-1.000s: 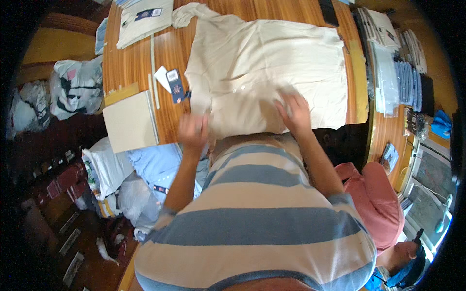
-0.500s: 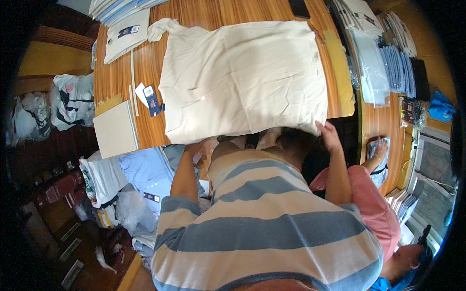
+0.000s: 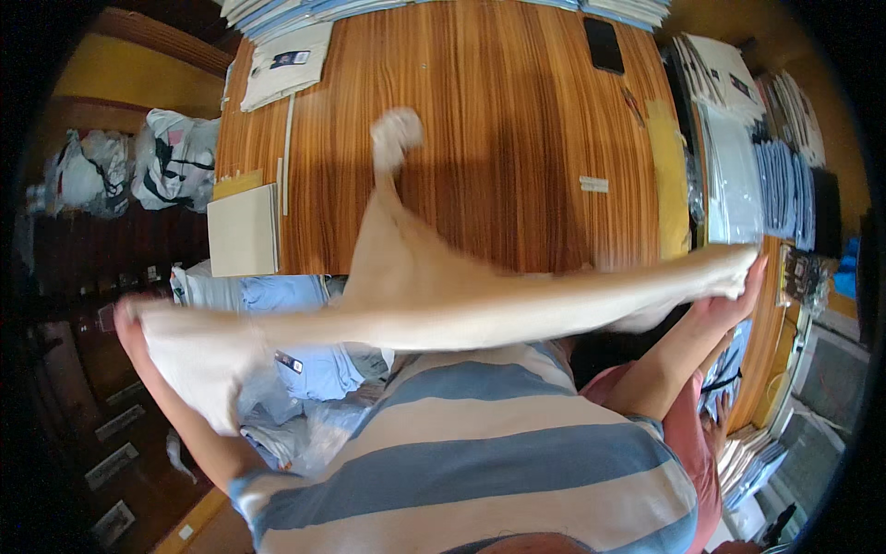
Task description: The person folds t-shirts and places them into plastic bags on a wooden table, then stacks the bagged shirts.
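A cream shirt (image 3: pixel 480 309) is stretched wide in the air between my hands, its middle blurred by motion. My left hand (image 3: pixel 134 319), far out to the left, is closed on one end of it. At the other end my right hand (image 3: pixel 738 282), raised to the right, grips a bunched edge. A twisted strip of the cloth, with a crumpled tip, trails forward over the wooden table (image 3: pixel 517 120). The shirt hides the table's near edge.
Stacked folded shirts (image 3: pixel 295 65) lie at the far left, with pale boards (image 3: pixel 243 231) nearer. A black phone (image 3: pixel 604 46) and small snips (image 3: pixel 632 106) are far right. Below left hang blue garments (image 3: pixel 318 369). A co-worker in pink (image 3: pixel 688 462) is close on my right.
The cream shirt, which lay spread on the table, has been lifted off and pulled toward me. Both hands have swung outward and up, stretching it between them.
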The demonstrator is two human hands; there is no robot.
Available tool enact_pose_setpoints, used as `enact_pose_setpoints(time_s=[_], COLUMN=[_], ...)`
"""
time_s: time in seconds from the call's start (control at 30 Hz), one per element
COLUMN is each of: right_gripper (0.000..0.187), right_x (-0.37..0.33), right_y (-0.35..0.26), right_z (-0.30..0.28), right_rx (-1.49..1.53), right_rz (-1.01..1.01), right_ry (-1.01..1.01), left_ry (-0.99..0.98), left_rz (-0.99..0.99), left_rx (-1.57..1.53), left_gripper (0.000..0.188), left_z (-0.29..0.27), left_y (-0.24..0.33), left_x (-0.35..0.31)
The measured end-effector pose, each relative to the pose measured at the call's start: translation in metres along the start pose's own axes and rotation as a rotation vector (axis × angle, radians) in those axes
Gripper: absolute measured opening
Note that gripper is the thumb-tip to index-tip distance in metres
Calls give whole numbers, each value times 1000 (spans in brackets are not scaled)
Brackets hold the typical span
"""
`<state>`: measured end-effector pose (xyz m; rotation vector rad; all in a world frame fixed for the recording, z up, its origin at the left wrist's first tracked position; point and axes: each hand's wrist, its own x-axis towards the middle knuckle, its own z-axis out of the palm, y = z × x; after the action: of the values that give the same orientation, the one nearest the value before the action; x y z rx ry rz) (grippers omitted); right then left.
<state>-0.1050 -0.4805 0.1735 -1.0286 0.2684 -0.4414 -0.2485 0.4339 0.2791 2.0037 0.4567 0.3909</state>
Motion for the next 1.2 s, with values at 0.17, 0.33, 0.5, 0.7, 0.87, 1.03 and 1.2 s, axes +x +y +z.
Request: enact_pose_setpoints(time_s=[0.17, 0.33, 0.5, 0.7, 0.87, 1.03, 1.2], right_gripper=[34, 53, 74, 65, 48, 26, 44], right_x=[123, 210, 99, 46, 65, 57, 14], right_y=[59, 187, 243, 204, 200, 181, 92], right_z=[92, 131, 82, 43, 37, 12, 55], right_rx=[-196, -659, -1754, -1635, -1511, -979, -512], right_rz=[105, 215, -483, -78, 121, 204, -112], right_ry=[-35, -79, -280, -108, -343, -251, 80], left_ry=[-81, -134, -98, -141, -262, -3, 65], left_rz=[-72, 19, 560, -355, -340, -356, -318], left_rx=[-201, -146, 345, 502, 716, -46, -382], left_gripper=[45, 55, 50, 51, 48, 35, 35], left_z=[273, 415, 470, 414, 426, 405, 307], left_y=[143, 30, -22, -43, -51, -78, 46], left_x=[153, 332, 185, -48, -74, -95, -99])
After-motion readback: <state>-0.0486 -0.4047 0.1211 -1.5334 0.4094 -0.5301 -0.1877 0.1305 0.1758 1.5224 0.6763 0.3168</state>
